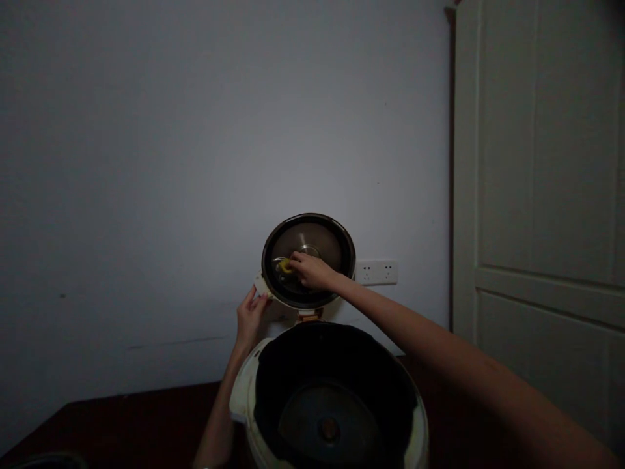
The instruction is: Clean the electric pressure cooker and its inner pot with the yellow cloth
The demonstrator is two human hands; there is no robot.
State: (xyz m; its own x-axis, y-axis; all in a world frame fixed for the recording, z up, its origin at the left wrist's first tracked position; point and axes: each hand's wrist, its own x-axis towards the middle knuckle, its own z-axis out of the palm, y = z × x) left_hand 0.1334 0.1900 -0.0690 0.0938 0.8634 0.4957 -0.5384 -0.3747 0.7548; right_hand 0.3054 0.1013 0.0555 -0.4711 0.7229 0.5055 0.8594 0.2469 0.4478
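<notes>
A white electric cooker stands in front of me with its lid raised on the rear hinge. Down in its dark well, the round bottom plate has a small disc at its centre. My left hand pinches the white tab on the lid's left edge. Against the lid's inner face, my right hand is closed on a small yellow sponge, mostly covered by the fingers. It sits at the lower left of that face, near small metal fittings.
A double wall socket is on the grey wall just right of the lid. At the right stands a pale panelled door. The dark tabletop carries a partly seen round rim at the lower left.
</notes>
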